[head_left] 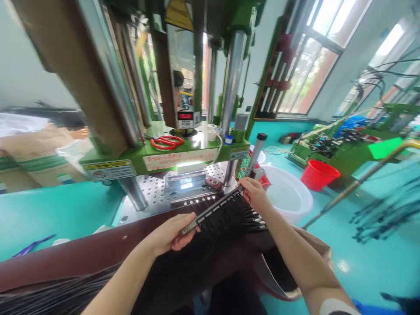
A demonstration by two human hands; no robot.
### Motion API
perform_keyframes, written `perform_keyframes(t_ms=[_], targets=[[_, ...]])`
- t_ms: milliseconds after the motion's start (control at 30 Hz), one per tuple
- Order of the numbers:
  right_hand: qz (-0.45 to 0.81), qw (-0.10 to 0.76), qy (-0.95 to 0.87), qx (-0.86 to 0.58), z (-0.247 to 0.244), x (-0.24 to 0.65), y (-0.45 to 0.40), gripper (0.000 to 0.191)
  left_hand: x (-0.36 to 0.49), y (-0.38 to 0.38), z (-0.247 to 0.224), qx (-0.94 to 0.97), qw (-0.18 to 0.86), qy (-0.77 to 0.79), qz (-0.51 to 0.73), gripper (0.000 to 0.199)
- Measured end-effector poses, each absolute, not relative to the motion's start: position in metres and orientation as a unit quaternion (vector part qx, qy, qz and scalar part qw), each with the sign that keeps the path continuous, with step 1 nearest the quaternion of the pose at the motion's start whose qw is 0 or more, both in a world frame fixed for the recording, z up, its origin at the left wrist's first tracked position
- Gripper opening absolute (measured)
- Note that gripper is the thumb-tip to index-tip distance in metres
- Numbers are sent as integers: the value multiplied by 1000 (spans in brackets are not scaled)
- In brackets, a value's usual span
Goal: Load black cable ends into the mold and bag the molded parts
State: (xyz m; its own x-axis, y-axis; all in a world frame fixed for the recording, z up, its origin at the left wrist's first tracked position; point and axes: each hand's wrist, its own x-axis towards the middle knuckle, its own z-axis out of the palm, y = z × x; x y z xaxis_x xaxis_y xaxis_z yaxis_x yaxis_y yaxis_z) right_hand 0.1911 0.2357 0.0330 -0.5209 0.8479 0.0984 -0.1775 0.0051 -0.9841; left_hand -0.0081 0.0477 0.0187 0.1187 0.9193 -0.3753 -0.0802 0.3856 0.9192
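Both hands grip one long metal bar [213, 210] by its ends — the left hand [170, 236] closed around the near end, the right hand [252, 194] pinching the far end — so it stays level just in front of the press bed [154, 192]. Black cables [229, 218] hang from the bar in a row, draping toward the person's lap. Red scissors [167, 141] lie on the green machine ledge [131, 159], well apart.

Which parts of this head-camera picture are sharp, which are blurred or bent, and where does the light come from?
Head view: the left hand and right hand, both closed on the metal bar of black cables, are fairly sharp; the near machine column and the left edge are blurred; straight edges bow outward, wide-lens distortion; daylight enters through the windows, overexposed, with glare on the white basin.
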Motion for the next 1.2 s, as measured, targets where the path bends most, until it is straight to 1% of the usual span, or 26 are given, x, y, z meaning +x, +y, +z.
perform_keyframes(t_ms=[67, 133, 200, 333, 433, 533, 600, 667, 767, 833, 967, 1067, 1200], targets=[[636, 399, -597, -283, 39, 222, 228, 41, 21, 46, 19, 407, 686, 503, 332, 59], [635, 388, -607, -279, 41, 254, 222, 40, 54, 44, 16, 420, 713, 476, 297, 58], [647, 372, -604, -280, 39, 288, 218, 40, 87, 39, 10, 456, 686, 482, 300, 59], [689, 306, -588, -293, 18, 355, 210, 46, 145, 33, -9, 513, 569, 548, 337, 61], [665, 263, -622, -320, -6, 396, 202, 37, 175, 38, -27, 496, 572, 572, 317, 66], [614, 245, -658, -361, -28, 427, 201, 25, 197, 54, -49, 531, 558, 575, 274, 67], [582, 235, -678, -382, -38, 444, 204, 21, 212, 68, -66, 567, 542, 565, 256, 63], [536, 235, -700, -408, -46, 461, 210, 20, 228, 84, -85, 579, 550, 550, 245, 61], [412, 248, -739, -472, -52, 483, 213, 14, 252, 108, -114, 558, 568, 548, 256, 59], [318, 238, -768, -502, -56, 494, 208, 10, 267, 122, -132, 532, 582, 560, 254, 59], [191, 181, -808, -528, -66, 504, 182, 12, 288, 145, -166, 510, 573, 595, 240, 56], [147, 164, -814, -537, -72, 502, 155, 13, 297, 157, -185, 509, 569, 611, 209, 53], [117, 171, -846, -491, -69, 495, 120, 15, 304, 166, -200, 453, 594, 636, 193, 51]])
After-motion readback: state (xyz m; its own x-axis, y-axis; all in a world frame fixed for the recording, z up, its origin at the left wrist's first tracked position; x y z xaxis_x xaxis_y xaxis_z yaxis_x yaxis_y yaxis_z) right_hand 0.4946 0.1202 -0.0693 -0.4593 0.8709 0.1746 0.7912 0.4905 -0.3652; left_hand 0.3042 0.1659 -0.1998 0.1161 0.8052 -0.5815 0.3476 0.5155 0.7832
